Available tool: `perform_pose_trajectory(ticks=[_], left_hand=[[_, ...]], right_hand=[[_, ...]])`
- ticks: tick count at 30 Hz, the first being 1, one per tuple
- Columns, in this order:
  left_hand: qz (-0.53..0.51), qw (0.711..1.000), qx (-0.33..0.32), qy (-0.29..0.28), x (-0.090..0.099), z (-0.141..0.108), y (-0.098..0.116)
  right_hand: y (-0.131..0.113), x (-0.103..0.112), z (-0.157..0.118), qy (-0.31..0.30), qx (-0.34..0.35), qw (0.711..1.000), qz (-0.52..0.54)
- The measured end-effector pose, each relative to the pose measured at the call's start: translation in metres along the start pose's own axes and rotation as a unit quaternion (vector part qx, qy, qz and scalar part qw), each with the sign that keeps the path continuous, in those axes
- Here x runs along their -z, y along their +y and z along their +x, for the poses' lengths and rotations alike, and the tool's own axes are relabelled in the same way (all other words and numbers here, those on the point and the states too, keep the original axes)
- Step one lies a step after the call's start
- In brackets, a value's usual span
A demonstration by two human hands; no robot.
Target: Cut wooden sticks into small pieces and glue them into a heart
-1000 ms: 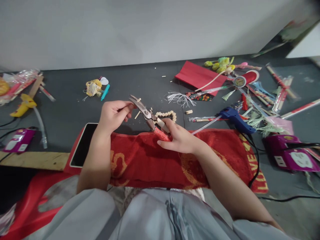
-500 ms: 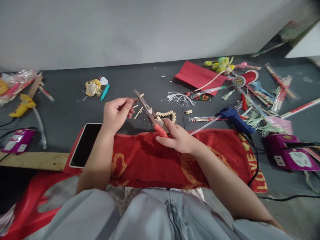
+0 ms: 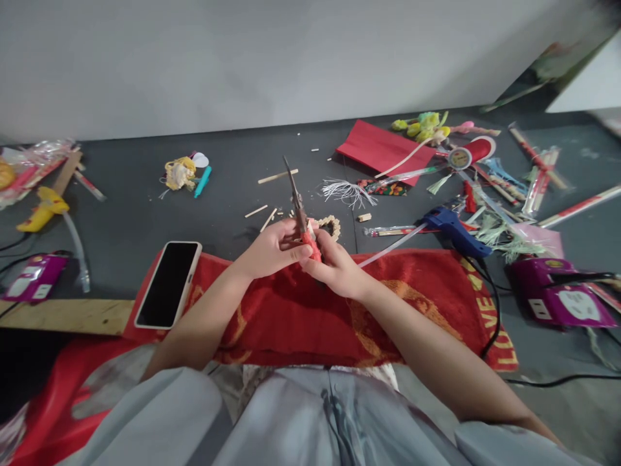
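Handles of the shears (image 3: 299,208) mostly hidden by L hand (image 3: 269,249) & R hand (image 3: 339,266), w/ some L fingertips out of sight behind; pale loop (image 3: 337,229) also partly blocked, L side esp. Tiny white bits (image 3: 315,150) too sm. to ID, ditto the print on the red thread spool (image 3: 480,150). Plastic bag (image 3: 41,155) cut off at L edge, red-&-white stick (image 3: 582,206) at R edge, top R corner blurred.

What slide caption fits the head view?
Left hand and right hand meet at red-handled shears near a red towel.
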State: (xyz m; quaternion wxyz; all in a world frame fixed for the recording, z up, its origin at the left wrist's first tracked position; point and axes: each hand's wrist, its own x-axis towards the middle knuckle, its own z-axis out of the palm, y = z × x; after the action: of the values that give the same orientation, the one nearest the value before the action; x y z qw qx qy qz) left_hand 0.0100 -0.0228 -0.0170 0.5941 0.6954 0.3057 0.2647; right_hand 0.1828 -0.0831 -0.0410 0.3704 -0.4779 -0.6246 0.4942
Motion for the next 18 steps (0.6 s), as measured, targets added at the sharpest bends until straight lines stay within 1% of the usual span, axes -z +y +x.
perform_pose_trajectory(ticks=[5,9,15,18], left_hand=[[-0.025,0.999,0.022,0.028,-0.007,0.001,-0.005],[-0.058,0.998,0.005,0.023,-0.01,0.003,-0.007],[-0.061,0.997,-0.018,0.044,-0.012,0.0,-0.007],[-0.063,0.997,-0.015,0.042,-0.012,0.0,-0.008]], right_hand=[[0.009,-0.003,0.001,-0.007,0.017,1.0,0.005],[0.009,-0.004,0.001,-0.003,0.03,1.0,0.006],[0.007,-0.005,0.0,0.006,0.061,0.998,0.008],[0.007,-0.006,0.0,0.009,0.065,0.998,0.002]])
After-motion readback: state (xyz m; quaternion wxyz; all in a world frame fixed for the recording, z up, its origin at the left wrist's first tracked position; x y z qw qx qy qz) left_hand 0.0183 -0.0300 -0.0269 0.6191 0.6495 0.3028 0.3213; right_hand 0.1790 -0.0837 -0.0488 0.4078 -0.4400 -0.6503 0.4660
